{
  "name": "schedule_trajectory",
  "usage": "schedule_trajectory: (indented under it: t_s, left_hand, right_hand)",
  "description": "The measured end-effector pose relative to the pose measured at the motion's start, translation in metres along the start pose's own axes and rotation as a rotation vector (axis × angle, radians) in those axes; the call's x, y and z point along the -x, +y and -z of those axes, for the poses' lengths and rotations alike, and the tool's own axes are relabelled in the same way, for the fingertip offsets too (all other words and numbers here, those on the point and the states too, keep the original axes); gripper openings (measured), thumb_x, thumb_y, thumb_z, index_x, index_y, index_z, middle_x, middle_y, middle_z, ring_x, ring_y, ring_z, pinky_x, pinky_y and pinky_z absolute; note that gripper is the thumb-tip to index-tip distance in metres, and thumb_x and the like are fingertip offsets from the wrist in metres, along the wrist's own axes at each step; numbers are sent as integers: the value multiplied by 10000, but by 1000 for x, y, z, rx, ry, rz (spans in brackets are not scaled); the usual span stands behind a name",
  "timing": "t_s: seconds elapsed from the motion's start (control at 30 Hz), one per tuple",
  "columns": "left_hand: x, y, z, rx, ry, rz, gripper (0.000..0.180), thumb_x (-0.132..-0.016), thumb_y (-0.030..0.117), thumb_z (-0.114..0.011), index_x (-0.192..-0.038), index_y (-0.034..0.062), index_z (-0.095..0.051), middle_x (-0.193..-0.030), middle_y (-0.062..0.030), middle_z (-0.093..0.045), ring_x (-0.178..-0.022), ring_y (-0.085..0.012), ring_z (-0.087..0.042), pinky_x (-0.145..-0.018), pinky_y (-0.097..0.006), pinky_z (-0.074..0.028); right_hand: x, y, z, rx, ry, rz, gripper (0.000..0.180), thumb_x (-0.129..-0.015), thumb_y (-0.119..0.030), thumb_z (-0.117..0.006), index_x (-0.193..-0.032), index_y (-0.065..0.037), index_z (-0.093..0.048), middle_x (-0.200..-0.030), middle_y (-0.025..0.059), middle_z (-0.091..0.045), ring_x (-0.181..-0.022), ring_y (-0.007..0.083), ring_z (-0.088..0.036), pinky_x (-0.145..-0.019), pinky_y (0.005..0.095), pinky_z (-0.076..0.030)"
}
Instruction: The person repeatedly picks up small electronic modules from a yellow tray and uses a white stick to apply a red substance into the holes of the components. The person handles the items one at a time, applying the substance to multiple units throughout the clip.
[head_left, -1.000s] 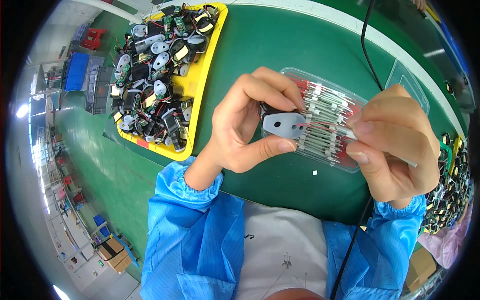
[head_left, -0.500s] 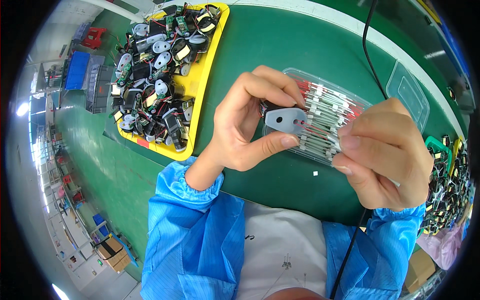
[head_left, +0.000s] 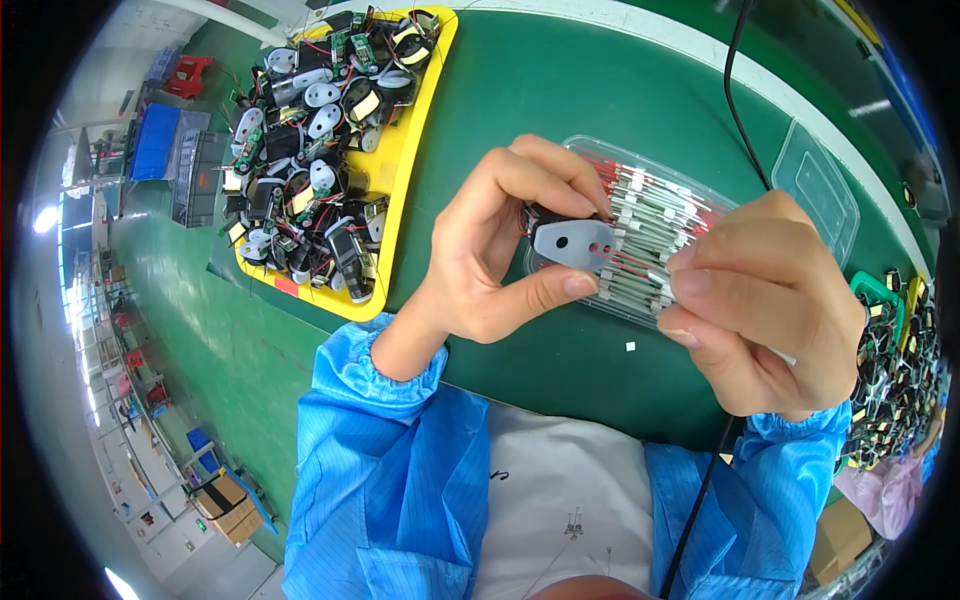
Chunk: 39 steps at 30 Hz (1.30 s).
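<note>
My left hand point(head_left: 500, 235) grips a small black device with a grey oval face plate point(head_left: 572, 243) between thumb and fingers. A dark hole shows at the plate's left, and thin red wire ends sit at its right-hand hole. From there a thin wire runs to my right hand point(head_left: 765, 300), whose thumb and forefinger are pinched together on it. How deep the wire ends go into the hole I cannot tell. Beneath both hands lies a clear plastic box point(head_left: 700, 178) of pale sleeved wires point(head_left: 640, 215) with red ends and small white connectors.
At the left a yellow tray point(head_left: 408, 170) is heaped with similar devices and circuit boards. A clear lid point(head_left: 818, 190) lies right of the box, near a black cable point(head_left: 735, 90). A white scrap point(head_left: 630, 346) rests on the green mat. More devices point(head_left: 885, 390) are piled at far right.
My right hand has moved slightly left, toward the device. The grey plate has turned a little in my left hand, and the red wire ends sit closer at its hole.
</note>
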<state>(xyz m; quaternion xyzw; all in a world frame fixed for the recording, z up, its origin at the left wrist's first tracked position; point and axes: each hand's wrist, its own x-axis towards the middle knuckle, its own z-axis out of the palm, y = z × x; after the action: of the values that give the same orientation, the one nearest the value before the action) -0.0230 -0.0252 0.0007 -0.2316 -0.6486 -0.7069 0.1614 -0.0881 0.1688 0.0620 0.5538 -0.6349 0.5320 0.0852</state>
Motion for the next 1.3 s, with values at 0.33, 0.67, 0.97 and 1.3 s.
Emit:
schedule_trajectory:
  t_s: [0.33, 0.67, 0.97, 1.3]
  left_hand:
    - [2, 0, 0, 72, 60, 33, 425, -687, 2, -735, -1019, -3, -471, -1008, -183, -541, -948, -237, -529, -894, -378, -416]
    - [2, 1, 0, 54, 53, 19, 415, -688, -13, -722, -1019, -4, -472, -1018, -185, -531, -944, -230, -528, -872, -362, -425]
    - [1, -2, 1, -84, 26, -14, 420, -704, 168, -727, -999, 37, -457, -954, -178, -537, -868, -236, -492, -762, -352, -407]
    - [1, 0, 3, 34, -6, 4, 397, -707, 50, -716, -1034, -32, -505, -1012, -180, -555, -983, -266, -510, -913, -391, -387]
  right_hand:
    - [2, -1, -3, 36, -10, 27, 279, -674, -38, -743, -898, 5, -583, -850, 153, -590, -634, 223, -559, -526, 303, -435]
    - [3, -4, -4, 149, -26, 78, 306, -643, -30, -760, -901, -16, -596, -844, 131, -588, -633, 221, -564, -501, 291, -445]
    - [0, 7, 0, -52, 4, -2, 228, -730, -63, -712, -889, 29, -576, -815, 177, -594, -635, 223, -560, -530, 312, -420]
    - [-1, 10, 4, -102, -17, -48, 208, -746, -46, -693, -887, 48, -572, -799, 195, -595, -628, 213, -547, -534, 306, -400]
